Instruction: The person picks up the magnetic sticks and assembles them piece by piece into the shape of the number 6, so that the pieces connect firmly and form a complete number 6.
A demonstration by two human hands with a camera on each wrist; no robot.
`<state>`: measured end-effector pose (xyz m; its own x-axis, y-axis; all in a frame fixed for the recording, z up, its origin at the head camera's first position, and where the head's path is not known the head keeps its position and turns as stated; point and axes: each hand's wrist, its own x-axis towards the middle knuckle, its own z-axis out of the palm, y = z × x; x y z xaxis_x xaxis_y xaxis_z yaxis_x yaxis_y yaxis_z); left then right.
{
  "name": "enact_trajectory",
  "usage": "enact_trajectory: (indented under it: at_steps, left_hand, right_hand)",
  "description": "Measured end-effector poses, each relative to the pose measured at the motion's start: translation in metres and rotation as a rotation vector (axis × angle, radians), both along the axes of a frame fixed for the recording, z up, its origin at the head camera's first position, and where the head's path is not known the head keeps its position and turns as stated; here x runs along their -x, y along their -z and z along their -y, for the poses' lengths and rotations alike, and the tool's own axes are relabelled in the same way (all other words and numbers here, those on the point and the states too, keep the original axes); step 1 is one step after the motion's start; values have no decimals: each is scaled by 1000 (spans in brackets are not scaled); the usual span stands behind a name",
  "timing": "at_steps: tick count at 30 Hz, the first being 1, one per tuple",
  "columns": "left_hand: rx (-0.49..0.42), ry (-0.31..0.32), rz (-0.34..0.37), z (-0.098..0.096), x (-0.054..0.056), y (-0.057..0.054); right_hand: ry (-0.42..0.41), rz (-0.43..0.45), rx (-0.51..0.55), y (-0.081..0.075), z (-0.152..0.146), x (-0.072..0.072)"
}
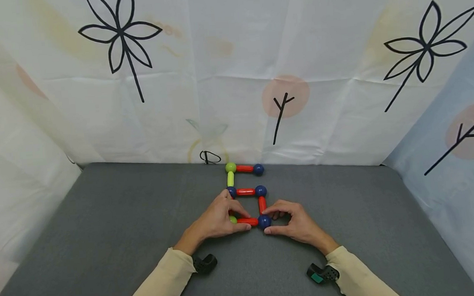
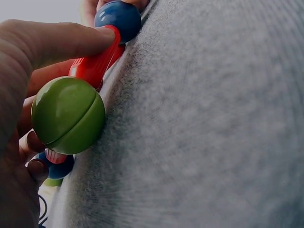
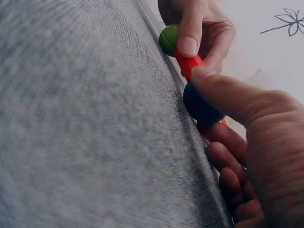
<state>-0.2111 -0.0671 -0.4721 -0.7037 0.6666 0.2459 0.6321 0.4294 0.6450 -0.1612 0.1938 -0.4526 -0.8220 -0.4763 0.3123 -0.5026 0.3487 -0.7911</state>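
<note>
A flat figure of magnetic balls and rods lies on the grey table. My left hand (image 1: 217, 217) pinches the lowest red rod (image 1: 253, 221) between thumb and fingers. A green ball (image 2: 69, 116) sits at that rod's left end, partly covered by the hand in the head view. With thumb and fingers, my right hand (image 1: 296, 222) holds the dark blue ball (image 1: 264, 221) at the rod's right end. From this ball a red upright rod (image 1: 262, 204) runs up to another blue ball (image 1: 260, 191). The left fingers hide most of the figure's left side.
Farther back, a red rod (image 1: 246, 192) joins two blue balls. A light green rod (image 1: 230, 179) rises to a green ball (image 1: 230, 167), and a top red rod (image 1: 245, 169) ends in a blue ball (image 1: 258, 169). A patterned cloth (image 1: 232, 75) hangs behind the table (image 1: 124, 247).
</note>
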Motion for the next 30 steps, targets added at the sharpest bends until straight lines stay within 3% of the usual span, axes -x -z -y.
enact_trajectory:
  at_steps: [9,18,22,27,30]
  left_hand:
    - [-1,-8,5,1,-1,-1]
    - [15,-7,-4,2,-1,0]
    - [13,-6,2,2,-1,-1]
    - [11,-9,-8,1,-1,-1]
    - [15,-11,-13,0,-1,-1]
  right_hand:
    - [17,-4,54,2,-2,1]
    - [164,80,88,-4,3,2]
    - [168,86,70,4,1,7]
    - [187,92,-30,20,-3,19]
    - [204,106,-88,18,1,21]
